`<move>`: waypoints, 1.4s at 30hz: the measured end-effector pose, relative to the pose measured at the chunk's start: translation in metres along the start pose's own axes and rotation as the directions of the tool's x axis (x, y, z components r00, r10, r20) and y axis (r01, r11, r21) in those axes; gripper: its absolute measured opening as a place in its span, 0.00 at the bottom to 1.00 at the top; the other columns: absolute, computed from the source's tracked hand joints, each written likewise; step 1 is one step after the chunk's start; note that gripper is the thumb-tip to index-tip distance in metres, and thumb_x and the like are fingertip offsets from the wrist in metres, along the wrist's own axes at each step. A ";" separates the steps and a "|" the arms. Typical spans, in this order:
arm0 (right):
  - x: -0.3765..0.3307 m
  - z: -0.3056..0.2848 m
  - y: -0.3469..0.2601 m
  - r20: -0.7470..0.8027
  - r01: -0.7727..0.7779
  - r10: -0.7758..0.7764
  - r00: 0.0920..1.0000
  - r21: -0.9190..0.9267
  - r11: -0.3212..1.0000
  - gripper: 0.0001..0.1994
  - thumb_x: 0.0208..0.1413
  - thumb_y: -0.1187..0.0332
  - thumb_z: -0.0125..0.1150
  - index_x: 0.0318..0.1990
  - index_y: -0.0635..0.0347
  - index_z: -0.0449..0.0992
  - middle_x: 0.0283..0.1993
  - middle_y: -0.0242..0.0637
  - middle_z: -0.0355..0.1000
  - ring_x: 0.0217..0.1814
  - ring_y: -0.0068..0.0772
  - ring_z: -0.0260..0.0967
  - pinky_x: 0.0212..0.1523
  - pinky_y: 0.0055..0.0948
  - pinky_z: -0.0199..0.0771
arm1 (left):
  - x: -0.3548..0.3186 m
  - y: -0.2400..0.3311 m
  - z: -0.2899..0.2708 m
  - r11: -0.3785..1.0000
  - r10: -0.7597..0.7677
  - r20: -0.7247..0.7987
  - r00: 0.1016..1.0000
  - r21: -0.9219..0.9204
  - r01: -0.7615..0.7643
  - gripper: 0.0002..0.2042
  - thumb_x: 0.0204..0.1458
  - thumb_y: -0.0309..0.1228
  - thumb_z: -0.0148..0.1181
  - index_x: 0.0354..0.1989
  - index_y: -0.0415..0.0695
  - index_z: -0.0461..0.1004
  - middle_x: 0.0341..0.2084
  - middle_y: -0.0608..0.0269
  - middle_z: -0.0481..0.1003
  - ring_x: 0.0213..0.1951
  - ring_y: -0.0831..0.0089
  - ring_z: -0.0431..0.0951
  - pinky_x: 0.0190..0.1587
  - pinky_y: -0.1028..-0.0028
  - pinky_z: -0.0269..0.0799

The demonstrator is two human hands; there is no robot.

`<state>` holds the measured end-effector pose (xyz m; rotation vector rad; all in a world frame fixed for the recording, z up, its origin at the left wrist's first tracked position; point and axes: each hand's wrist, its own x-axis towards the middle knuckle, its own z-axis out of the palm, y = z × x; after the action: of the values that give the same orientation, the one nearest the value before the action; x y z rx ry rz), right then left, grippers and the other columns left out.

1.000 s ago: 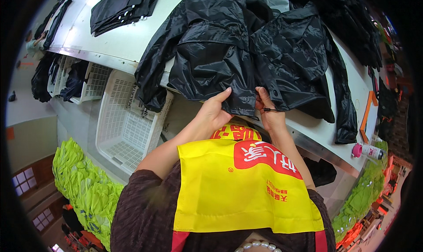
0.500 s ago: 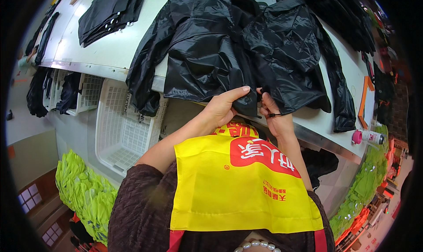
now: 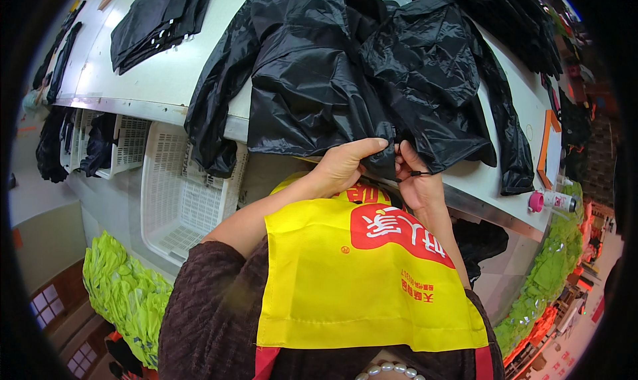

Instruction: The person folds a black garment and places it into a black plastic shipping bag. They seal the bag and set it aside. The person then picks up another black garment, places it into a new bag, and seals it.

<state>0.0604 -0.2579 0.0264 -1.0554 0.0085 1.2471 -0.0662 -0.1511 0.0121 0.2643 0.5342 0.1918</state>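
A glossy black jacket (image 3: 299,81) lies spread over the white table's front edge, its sleeves hanging to either side. My left hand (image 3: 342,167) pinches the bottom hem, thumb on top and fingers beneath. Close beside it, my right hand (image 3: 419,184) has its fingertips drawn together at the hem by the front opening. Across the right fingers lies a small thin black item (image 3: 417,174), too small to name. Between my fingertips the dark fabric hides the exact grip.
A stack of folded black garments (image 3: 156,27) lies on the white table (image 3: 156,81) at far left. Below stands a white plastic basket (image 3: 151,200). Bright green garments (image 3: 126,293) are heaped at lower left. A pink-capped bottle (image 3: 553,202) sits at the table's right end.
The right fingertips have shifted slightly at the hem and closed nearer to the left thumb. Both hands stay at the jacket's bottom edge; the whole view has shifted a little.
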 end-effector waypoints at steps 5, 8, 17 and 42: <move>0.003 0.013 -0.001 -0.099 -0.052 0.060 0.993 0.088 0.995 0.10 0.46 0.70 0.68 0.36 0.53 0.76 0.32 0.29 0.73 0.32 0.22 0.66 0.34 0.21 0.67 | 0.000 -0.003 0.004 0.999 -0.001 -0.086 0.996 0.046 0.005 0.11 0.51 0.33 0.58 0.38 0.39 0.76 0.35 0.61 0.76 0.37 0.74 0.74 0.45 0.75 0.68; 0.005 0.010 0.002 -0.114 -0.024 0.035 0.993 0.097 0.995 0.10 0.45 0.71 0.69 0.36 0.52 0.75 0.32 0.27 0.72 0.32 0.22 0.65 0.34 0.22 0.66 | -0.004 0.000 0.010 0.997 -0.032 -0.116 0.993 0.065 0.040 0.12 0.51 0.36 0.59 0.38 0.40 0.76 0.36 0.62 0.76 0.36 0.76 0.73 0.44 0.76 0.68; 0.013 -0.004 0.010 -0.093 0.115 -0.105 0.990 0.107 0.988 0.10 0.49 0.75 0.64 0.40 0.55 0.75 0.35 0.30 0.73 0.35 0.23 0.69 0.38 0.25 0.71 | -0.001 -0.008 0.005 0.956 -0.071 -0.087 0.994 0.277 0.093 0.14 0.56 0.40 0.52 0.41 0.44 0.76 0.37 0.67 0.76 0.37 0.80 0.73 0.40 0.79 0.69; -0.014 0.036 -0.054 0.728 0.574 -0.159 0.667 -0.639 -0.512 0.16 0.45 0.79 0.57 0.44 0.67 0.70 0.41 0.46 0.69 0.45 0.46 0.68 0.44 0.34 0.72 | -0.007 0.005 0.008 0.973 -0.087 -0.243 0.966 0.187 0.135 0.10 0.50 0.29 0.60 0.36 0.34 0.76 0.31 0.59 0.77 0.32 0.73 0.76 0.38 0.76 0.72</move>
<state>0.0778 -0.2413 0.0889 -1.9420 -1.9985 0.1886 -0.0684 -0.1500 0.0232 0.4119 0.8028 0.0584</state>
